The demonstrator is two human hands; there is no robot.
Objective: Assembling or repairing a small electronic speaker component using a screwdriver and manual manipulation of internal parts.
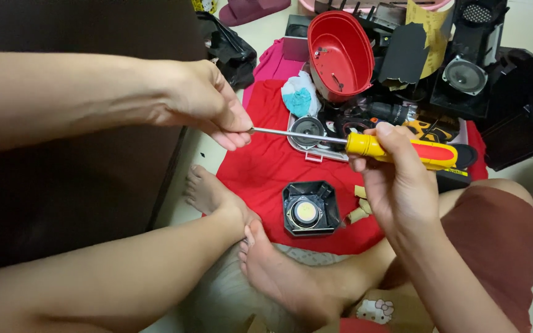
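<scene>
The right hand (396,185) is gripping the yellow-and-red handle of a screwdriver (402,150), fingers curled around it, holding the tool level above the red cloth (260,166) with the metal shaft pointing to the left. The left hand (208,102) is pinching the tip of that shaft between thumb and fingertips, closed on the metal, just left of the cloth's edge. Whether anything small is sitting on the tip is too hidden by the fingers to tell.

Below the screwdriver, near the person, a small black speaker housing (311,208) is lying on the red cloth with its round driver facing up (the centre is showing pale yellow). Just right of it, a few beige scraps (359,209) are lying on the cloth beside the right wrist. Both bare feet (266,246) are resting at the near edge of the cloth, legs crossed.

Farther off, a clear tray (316,145) is holding another round speaker part, and beyond it a red oval shell (340,55) is standing tilted on its edge. A white and teal rag (298,95) is lying just left of the shell. At the far right, a black box with a grey speaker cone (464,75) is sitting among other dark parts. A dark brown surface (63,185) is filling the left side.
</scene>
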